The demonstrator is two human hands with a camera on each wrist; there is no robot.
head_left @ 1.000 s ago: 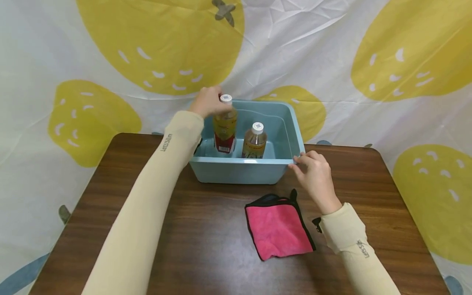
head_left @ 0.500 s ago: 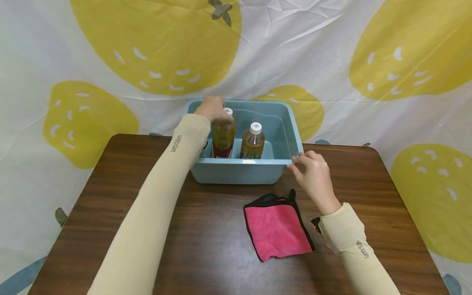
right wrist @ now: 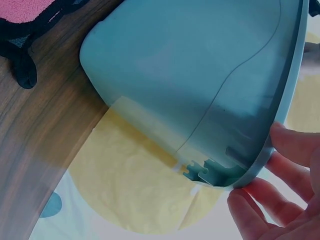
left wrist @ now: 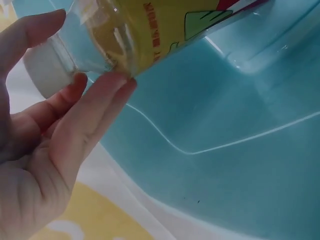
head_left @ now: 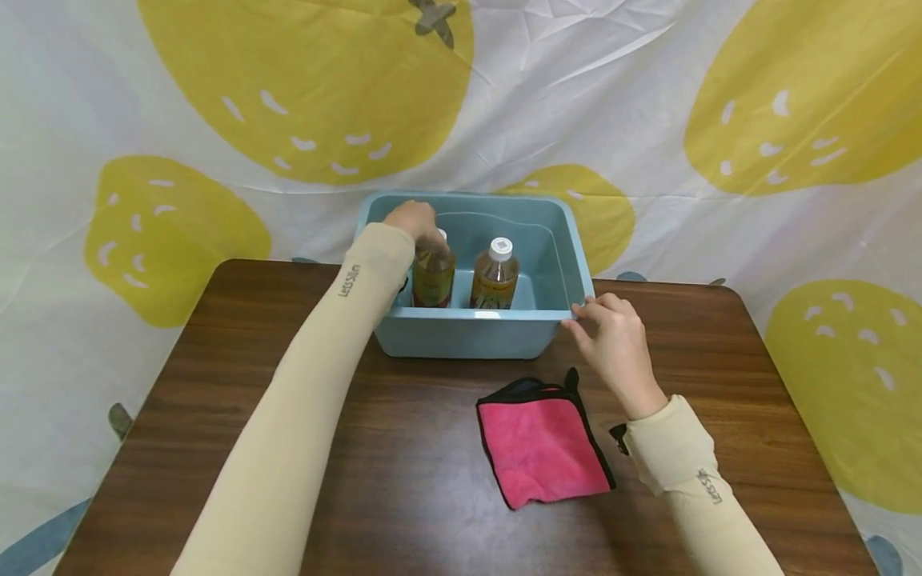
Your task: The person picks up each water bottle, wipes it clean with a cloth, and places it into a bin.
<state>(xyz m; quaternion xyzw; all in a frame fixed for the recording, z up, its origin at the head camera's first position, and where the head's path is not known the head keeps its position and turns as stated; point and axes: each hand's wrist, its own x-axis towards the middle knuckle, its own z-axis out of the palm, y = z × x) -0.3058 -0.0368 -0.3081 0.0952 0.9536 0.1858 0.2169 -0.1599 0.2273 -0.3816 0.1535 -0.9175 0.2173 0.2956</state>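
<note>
A light-blue plastic bin (head_left: pixel 461 340) sits at the back of the table. Inside it, on the left, my left hand (head_left: pixel 415 226) holds a plastic drink bottle (head_left: pixel 434 285) near its neck. The left wrist view shows the thumb and fingers on either side below the white cap (left wrist: pixel 47 72); the yellow and red label (left wrist: pixel 170 25) points into the bin. To its right stands a second drink bottle (head_left: pixel 495 280), upright and white-capped. My right hand (head_left: pixel 614 340) pinches the bin's rim at the front right corner, thumb and fingers on either side in the right wrist view.
A pink cloth (head_left: pixel 543 452) with black edging lies on the brown wooden table (head_left: pixel 403 472), in front of the bin. Behind the table hangs a white curtain (head_left: pixel 576 80) with yellow fruit prints, close to the bin's back wall.
My left hand has lowered the drink bottle deeper into the bin, its cap dropping below the back rim. The right hand stays on the corner; the second bottle and cloth have not moved.
</note>
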